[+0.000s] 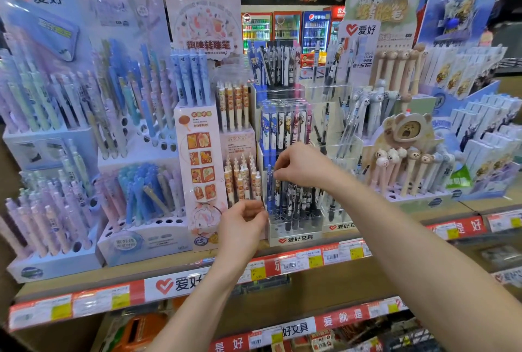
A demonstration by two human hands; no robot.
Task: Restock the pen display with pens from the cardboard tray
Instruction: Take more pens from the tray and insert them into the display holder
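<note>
Nearest to me is the shelf edge (282, 265), wooden and faced with a red strip of price labels. Both my bare forearms reach over it.

My left hand (244, 224) is low, at the left wall of the pen display (295, 238). Its fingers are curled, with the thumb set against the forefinger close to the display's clear side. I cannot tell whether it has hold of anything.

My right hand (299, 165) is higher and further in, over the display's lowest tier. Its fingers are bunched, and thumb and forefinger are pinched together at the tops of the front-row pens (296, 196). Which single pen is gripped cannot be made out. A blue pen (269, 190) stands upright at the left end of that row, just beside the fingertips.

The display is a white-based, stepped stand on the shelf, with dark, character-printed pens standing upright in holes. Several holes at the front are unfilled. A second tier of pens (285, 125) rises behind my right hand, and a third tier (274, 66) stands behind that.

An orange-patterned pen stand (240, 179) sits to the left, touching the display, and a bear-topped pen stand (406, 153) is to the right. Drinks fridges (313, 29) stand well back, blurred.
</note>
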